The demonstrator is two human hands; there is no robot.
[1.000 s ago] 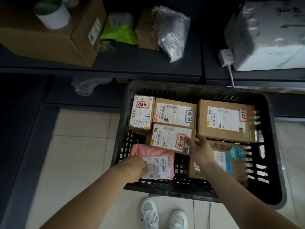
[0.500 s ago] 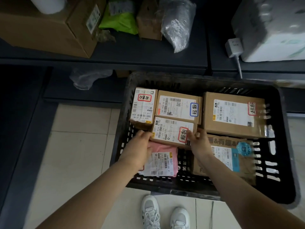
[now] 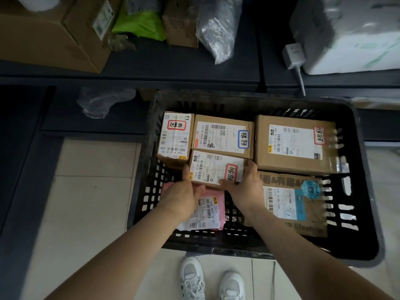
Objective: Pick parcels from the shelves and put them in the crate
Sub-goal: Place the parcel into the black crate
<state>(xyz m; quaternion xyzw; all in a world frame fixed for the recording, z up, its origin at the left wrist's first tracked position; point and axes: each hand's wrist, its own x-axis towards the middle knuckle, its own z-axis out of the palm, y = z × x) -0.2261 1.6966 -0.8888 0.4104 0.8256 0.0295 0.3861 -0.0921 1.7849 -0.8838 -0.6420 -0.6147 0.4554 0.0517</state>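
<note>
Resting between both hands' fingers (parcel)

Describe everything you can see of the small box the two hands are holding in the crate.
The small box is brown cardboard, its top almost covered by a white shipping label with barcodes and a red-bordered sticker with handwriting. It lies flat among other parcels in the black crate, partly over the pink mailer. The left hand grips its left end, the right hand its right end.
</note>
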